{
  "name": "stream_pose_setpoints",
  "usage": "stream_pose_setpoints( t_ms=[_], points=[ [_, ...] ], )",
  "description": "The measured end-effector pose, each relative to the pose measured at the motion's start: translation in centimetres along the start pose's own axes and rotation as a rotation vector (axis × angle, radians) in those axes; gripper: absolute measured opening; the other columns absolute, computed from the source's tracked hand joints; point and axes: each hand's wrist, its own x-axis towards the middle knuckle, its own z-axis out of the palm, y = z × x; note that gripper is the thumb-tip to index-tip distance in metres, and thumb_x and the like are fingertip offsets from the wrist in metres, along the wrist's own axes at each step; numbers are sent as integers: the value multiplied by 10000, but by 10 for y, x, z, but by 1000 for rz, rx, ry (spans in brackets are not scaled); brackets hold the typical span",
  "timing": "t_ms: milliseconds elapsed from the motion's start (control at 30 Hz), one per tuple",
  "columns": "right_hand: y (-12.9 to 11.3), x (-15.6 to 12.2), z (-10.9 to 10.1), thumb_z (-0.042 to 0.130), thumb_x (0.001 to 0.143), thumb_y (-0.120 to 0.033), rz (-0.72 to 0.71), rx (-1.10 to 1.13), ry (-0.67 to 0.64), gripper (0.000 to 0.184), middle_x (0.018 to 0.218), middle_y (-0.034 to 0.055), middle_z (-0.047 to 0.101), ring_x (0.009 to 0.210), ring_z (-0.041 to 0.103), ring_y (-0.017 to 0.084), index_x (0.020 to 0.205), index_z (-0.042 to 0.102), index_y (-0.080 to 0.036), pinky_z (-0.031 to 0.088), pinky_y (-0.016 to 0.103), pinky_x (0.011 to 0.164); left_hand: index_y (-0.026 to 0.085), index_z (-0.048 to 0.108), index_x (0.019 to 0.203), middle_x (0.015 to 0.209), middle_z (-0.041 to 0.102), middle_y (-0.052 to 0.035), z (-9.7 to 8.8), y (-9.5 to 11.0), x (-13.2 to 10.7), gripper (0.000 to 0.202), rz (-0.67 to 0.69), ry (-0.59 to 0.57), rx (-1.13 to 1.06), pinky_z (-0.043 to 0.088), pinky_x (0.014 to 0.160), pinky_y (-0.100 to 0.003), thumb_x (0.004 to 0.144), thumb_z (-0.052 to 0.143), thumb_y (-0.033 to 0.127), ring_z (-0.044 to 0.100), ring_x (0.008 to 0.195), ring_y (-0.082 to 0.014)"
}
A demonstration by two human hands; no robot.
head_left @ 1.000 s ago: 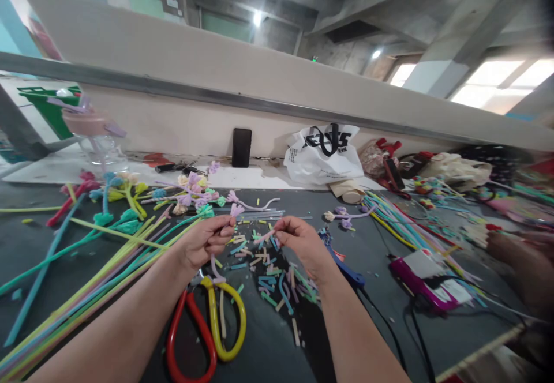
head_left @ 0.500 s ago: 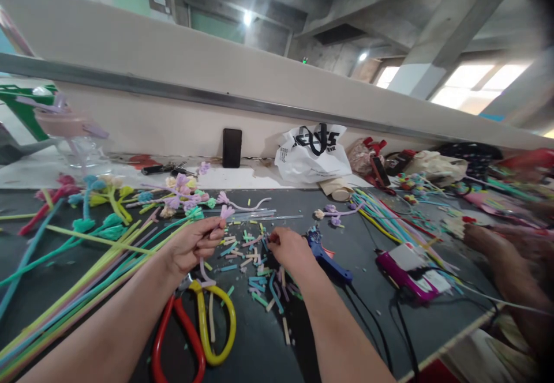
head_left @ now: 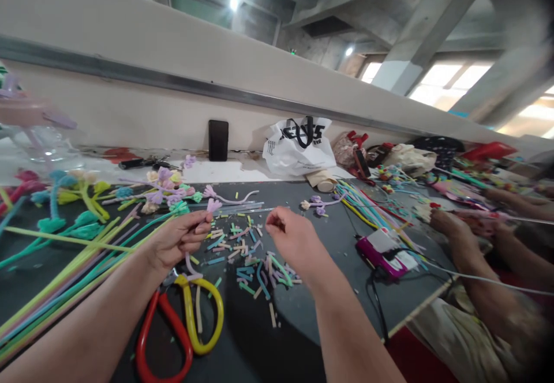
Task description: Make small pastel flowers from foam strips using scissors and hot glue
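My left hand (head_left: pixel 179 237) is closed in a pinch around the stem of a small lilac pipe-cleaner flower (head_left: pixel 213 205); its curled stem end (head_left: pixel 190 266) hangs below my fingers. My right hand (head_left: pixel 294 237) hovers to the right with fingers curled inward; whatever may be in them is hidden. Between and below the hands lie many short cut pipe-cleaner pieces (head_left: pixel 242 241). Scissors-like cutters with a red and a yellow loop handle (head_left: pixel 189 316) rest below my left hand.
Long pipe cleaners (head_left: pixel 93 262) and finished flowers (head_left: pixel 164 190) lie left. A phone (head_left: pixel 218 141) leans on the partition beside a white bag (head_left: pixel 298 149). A purple device (head_left: pixel 383 256) with cables sits right, near a co-worker's hands (head_left: pixel 450 224).
My right hand has lifted from the cut pieces and turned, now covering the blue glue gun seen before. My left hand keeps the flower. The view has shifted right.
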Motion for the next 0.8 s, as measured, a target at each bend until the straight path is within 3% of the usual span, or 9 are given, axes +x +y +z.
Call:
stream_pose_setpoints(
  t_ms=[100,233,433,633,800],
  points=[
    [-10,-22,-12,475,763,-173,-32,-91,-133,103,746,-1,605,697,535,131,760,572,-208,313,219,586,138,478,752,540,350,82,1,0,0,121,10,3,11,140,280,-78,831,476,230,169,307,34],
    [2,-41,4,483,765,-169,10,-245,-342,112,759,26,624,733,569,157,730,588,-193,333,238,626,147,468,730,519,340,86,2,-1,-1,134,-1,-17,19,136,280,-82,828,479,238,171,303,27],
    [14,-58,29,453,757,-131,33,-376,-345,156,845,78,640,759,596,188,825,586,-177,339,255,606,148,477,731,537,356,75,9,2,-3,154,5,-64,87,107,297,-94,837,463,259,165,326,21],
    [27,-50,12,483,718,-113,55,-105,-320,132,772,24,643,746,580,152,753,583,-192,351,219,613,144,517,789,562,379,60,51,6,-15,147,-26,-181,157,97,308,-109,827,484,282,179,351,16],
    [19,-33,-3,477,699,-93,171,215,-297,114,556,-46,558,481,510,90,720,534,-190,327,176,469,137,530,787,552,391,53,78,-2,-15,177,-102,-181,174,87,316,-110,816,497,309,204,356,13]
  ],
)
